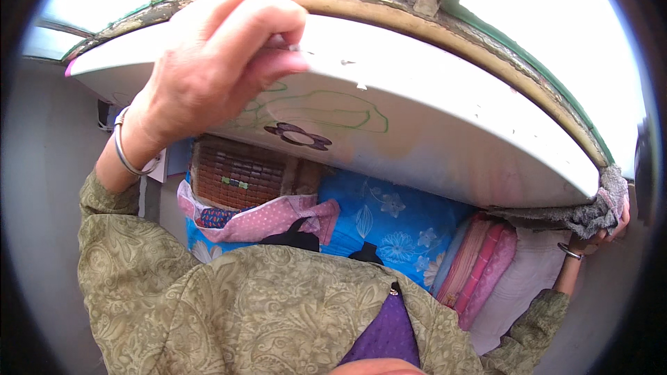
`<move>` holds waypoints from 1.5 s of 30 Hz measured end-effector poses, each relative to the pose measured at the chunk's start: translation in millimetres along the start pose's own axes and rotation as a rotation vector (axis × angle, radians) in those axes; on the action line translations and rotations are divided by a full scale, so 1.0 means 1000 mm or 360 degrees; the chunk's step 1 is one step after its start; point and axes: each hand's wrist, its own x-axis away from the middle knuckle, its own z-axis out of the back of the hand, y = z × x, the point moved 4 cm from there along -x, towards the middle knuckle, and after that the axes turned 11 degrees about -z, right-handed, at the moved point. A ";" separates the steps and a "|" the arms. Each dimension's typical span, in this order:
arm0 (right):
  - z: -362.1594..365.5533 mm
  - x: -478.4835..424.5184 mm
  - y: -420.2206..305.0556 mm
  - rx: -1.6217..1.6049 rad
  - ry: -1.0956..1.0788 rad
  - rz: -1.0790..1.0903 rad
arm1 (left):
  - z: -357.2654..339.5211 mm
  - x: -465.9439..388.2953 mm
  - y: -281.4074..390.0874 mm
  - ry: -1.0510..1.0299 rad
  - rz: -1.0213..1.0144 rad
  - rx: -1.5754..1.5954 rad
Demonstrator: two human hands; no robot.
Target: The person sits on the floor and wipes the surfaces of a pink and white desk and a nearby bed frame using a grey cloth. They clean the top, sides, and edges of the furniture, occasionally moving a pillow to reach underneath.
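Observation:
My left hand (224, 52), with a metal bangle at the wrist, is raised at the upper left over the front edge of a white windowsill (417, 80). Its fingers are curled; a tiny whitish bit shows by the thumb and index fingertip, and whether they pinch it is unclear. At the far right my right hand (617, 226) grips a grey cloth (599, 208) at the sill's right end, against the window frame (521, 59). Part of the cloth hangs below the sill. Small crumbs lie on the sill.
Below the sill is a blue flowered bedspread (396, 218) with a brown beaded mat (239, 174), a pink dotted cloth (260, 218) and folded pink textiles (484, 265). The sill's front face bears green scribbles and a flower sticker (298, 137). Grey walls (47, 166) stand at both sides.

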 end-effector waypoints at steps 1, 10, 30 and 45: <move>0.002 0.001 0.005 -0.0039 0.0008 -0.0032 | 0.001 0.000 0.000 -0.0015 0.0014 -0.0012; -0.005 0.002 -0.004 -0.0011 0.0069 -0.0184 | -0.003 0.000 -0.002 -0.0018 -0.0045 -0.0031; 0.010 0.005 0.015 -0.0002 0.0006 0.0037 | -0.002 -0.012 0.000 -0.0009 0.0126 0.0106; 0.004 0.003 0.008 0.0082 0.0078 -0.0005 | -0.003 -0.029 0.014 -0.0103 -0.0008 -0.0182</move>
